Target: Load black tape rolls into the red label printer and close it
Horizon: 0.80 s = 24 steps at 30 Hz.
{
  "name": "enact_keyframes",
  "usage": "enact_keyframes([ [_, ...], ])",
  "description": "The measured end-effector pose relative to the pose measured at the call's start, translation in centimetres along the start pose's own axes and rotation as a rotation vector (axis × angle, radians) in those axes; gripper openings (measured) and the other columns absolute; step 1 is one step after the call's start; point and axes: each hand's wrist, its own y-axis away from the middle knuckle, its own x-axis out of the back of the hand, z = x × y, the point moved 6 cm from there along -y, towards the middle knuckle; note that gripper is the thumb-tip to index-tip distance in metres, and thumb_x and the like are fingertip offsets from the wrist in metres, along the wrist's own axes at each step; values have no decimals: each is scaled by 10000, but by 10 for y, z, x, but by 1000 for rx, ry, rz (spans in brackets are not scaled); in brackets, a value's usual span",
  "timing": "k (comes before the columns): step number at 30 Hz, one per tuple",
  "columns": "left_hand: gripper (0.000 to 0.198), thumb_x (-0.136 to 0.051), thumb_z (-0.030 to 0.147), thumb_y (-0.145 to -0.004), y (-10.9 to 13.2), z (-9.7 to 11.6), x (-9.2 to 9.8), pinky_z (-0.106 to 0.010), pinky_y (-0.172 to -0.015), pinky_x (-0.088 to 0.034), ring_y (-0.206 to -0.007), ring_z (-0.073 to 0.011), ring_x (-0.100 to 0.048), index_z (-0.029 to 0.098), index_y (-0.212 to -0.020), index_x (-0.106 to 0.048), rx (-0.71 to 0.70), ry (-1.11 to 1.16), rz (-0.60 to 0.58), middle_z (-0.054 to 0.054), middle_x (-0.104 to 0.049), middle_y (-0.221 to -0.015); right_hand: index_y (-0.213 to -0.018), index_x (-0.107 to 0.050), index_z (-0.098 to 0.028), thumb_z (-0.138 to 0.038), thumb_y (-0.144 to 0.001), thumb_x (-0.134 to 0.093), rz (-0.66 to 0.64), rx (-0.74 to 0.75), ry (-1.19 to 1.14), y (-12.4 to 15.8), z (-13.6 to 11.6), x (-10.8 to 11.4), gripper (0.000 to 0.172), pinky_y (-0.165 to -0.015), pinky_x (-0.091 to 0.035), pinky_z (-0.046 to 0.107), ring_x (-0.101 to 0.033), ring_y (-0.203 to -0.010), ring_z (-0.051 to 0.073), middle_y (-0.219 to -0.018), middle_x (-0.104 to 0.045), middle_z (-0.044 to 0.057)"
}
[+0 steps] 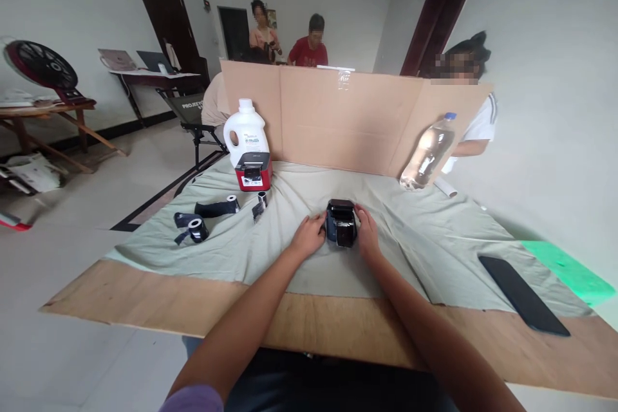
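A small dark blue and black box-like device (341, 224), which looks like a label printer, sits on the cloth in front of me. Its glossy black top part seems raised, and a dark shiny roll or window shows at its front. My left hand (309, 235) grips its left side with bent fingers. On the opposite side, my right hand (367, 232) holds it with the fingers along the edge. To the left lie rolls of black film or labels: one roll (197, 230) with a loose tail, a second roll (219, 207), and a smaller roll (261, 201).
A red and black label printer (253, 174) stands before a white jug (246, 132). A clear bottle (429, 151) leans against the cardboard screen (338, 116). A black phone (524, 295) and a green sheet (567, 270) lie right. Several people are behind the screen.
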Motion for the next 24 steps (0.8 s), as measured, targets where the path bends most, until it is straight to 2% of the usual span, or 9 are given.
enact_keyframes([
  [5, 659, -438, 130, -880, 0, 0, 1, -441, -1236, -275, -1425, -236, -467, 126, -1538, -401, 4, 3, -1, -143, -509, -1522, -1247, -660, -159, -563, -915, -411, -50, 17, 83, -31, 5, -6, 579, -1178, -351, 444, -569, -1313, 261, -1363, -649, 140],
  [10, 637, -437, 156, -895, 1, 0, 2, -426, -1231, -281, -1398, -237, -497, 120, -1531, -415, 24, -2, -1, -155, -548, -1484, -1226, -680, -181, -517, -937, -394, -137, 27, 277, -47, 4, -8, 528, -1131, -390, 414, -592, -1263, 241, -1331, -676, 104],
  [13, 626, -436, 161, -900, 1, 0, 2, -426, -1229, -280, -1426, -238, -466, 115, -1525, -423, 26, -1, -2, -165, -547, -1483, -1161, -726, -196, -467, -960, -364, -183, 72, 428, -53, -4, -5, 495, -1082, -416, 411, -622, -1198, 247, -1233, -725, 86],
  [15, 625, -440, 162, -899, 0, -1, 1, -428, -1225, -286, -1430, -239, -461, 123, -1523, -426, 24, 1, 0, -160, -551, -1480, -1048, -771, -210, -411, -958, -387, -231, 125, 578, -58, -11, -6, 443, -1087, -388, 432, -623, -1175, 255, -1147, -752, 83],
  [18, 624, -442, 169, -899, 0, -2, 0, -420, -1225, -290, -1416, -236, -477, 130, -1522, -430, 15, 9, 14, -147, -565, -1470, -863, -796, -237, -343, -870, -571, -410, 203, 802, -68, -17, -19, 248, -1128, -297, 501, -581, -1215, 277, -1032, -765, 77],
  [21, 625, -450, 187, -898, -1, -4, -1, -415, -1230, -286, -1404, -233, -489, 133, -1521, -433, 15, 12, 16, -140, -570, -1465, -736, -784, -268, -280, -690, -774, -646, 101, 895, -78, -13, -36, 49, -1127, -280, 553, -574, -1192, 321, -897, -762, 46],
  [24, 634, -468, 220, -902, -1, -6, -1, -423, -1233, -281, -1397, -239, -496, 143, -1529, -421, 14, 7, 15, -134, -564, -1473, -616, -755, -255, -195, -568, -845, -762, -42, 896, -85, -10, -49, 118, -1036, -407, 506, -650, -973, 307, -791, -737, 38],
])
